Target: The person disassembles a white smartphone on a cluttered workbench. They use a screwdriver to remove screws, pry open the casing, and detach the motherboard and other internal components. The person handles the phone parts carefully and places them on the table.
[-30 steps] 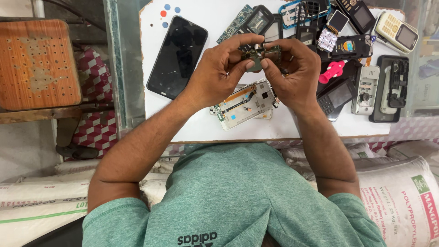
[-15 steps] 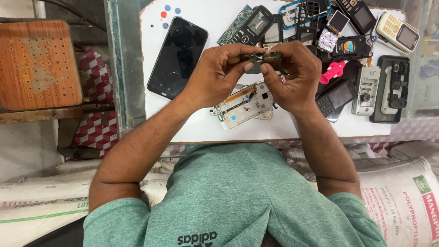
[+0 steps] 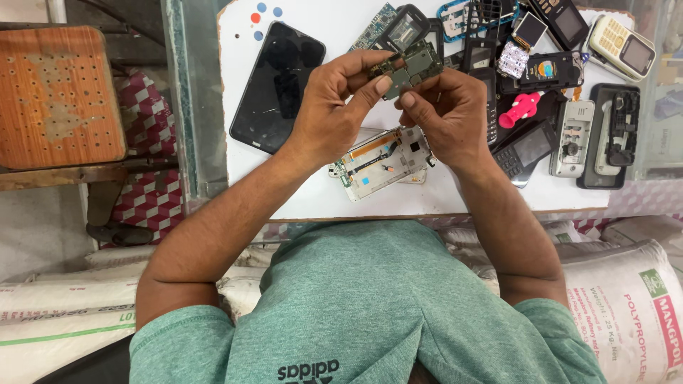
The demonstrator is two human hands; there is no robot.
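Hands have lifted slightly since a second ago: the left hand and right hand now hold the small green circuit board higher over the white worktop, further above the one opened silver phone frame, each grip pinched shut on a board edge. One large black smartphone lies flat left of the hands. Right of them lie one pink plastic piece, one cream keypad phone and a heap of dark phone shells too jumbled to count.

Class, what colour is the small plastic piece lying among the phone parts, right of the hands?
Bright pink, clearest in the head view.
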